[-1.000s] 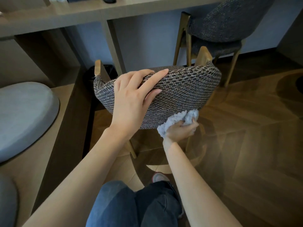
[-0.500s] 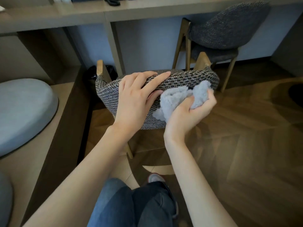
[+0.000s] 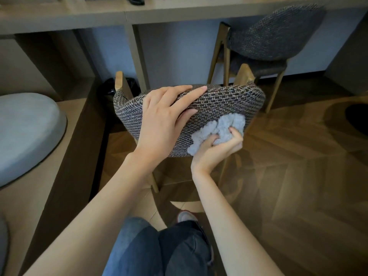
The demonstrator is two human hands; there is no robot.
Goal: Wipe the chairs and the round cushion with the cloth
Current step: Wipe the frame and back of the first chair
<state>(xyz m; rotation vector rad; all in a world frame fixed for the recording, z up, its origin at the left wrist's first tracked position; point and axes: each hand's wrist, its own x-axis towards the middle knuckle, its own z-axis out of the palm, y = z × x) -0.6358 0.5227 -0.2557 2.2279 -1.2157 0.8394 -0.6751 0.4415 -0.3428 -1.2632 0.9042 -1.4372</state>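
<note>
The cloth [image 3: 221, 126] is bunched in the curled fingers of the right hand [image 3: 217, 154] and pressed against the woven back of the near chair [image 3: 229, 100]. It sits just right of the left hand [image 3: 163, 120], whose straight fingers drape over the top edge. Firm, overlapping strokes with the chair braced should serve best. The round cushion [image 3: 27, 132] lies well left of both.
</note>
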